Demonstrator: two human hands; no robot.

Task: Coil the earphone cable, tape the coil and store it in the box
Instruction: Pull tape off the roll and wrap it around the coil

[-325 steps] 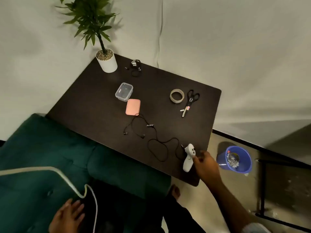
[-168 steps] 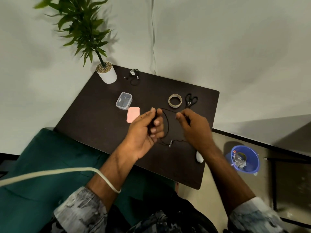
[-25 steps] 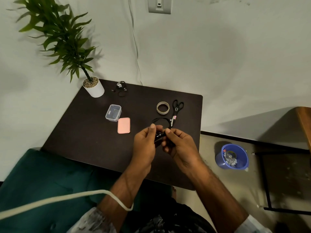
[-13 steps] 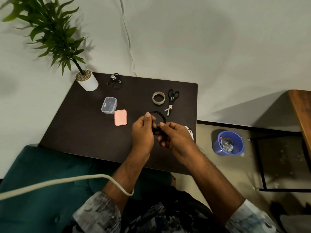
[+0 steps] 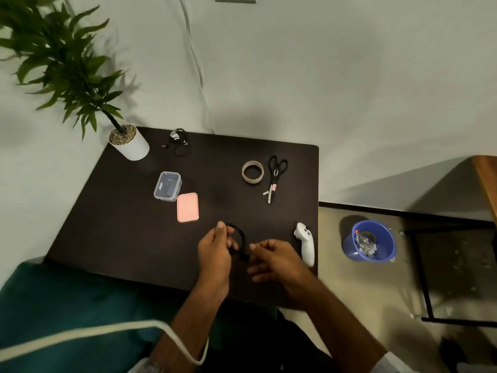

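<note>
coiling about done — cable gathered in the left hand, tape not yet touched

on the dark table (image 5: pixel 129 238) the left hand (image 5: pixel 213 254) pinches the coiled earphone cable (image 5: pixel 240 239) just above the near edge, fingers curled round the loops; the right hand (image 5: pixel 274 261) sits just beside it, fingers loosely spread and holding nothing, though blurred. the open box (image 5: pixel 167 186) and its pink lid (image 5: pixel 188 207) lie further back to the left, the tape roll (image 5: pixel 252 171) and scissors (image 5: pixel 274 176) further back to the right — the next move likely calls for the free hand to fetch tape while the coil stays pinched.
</note>
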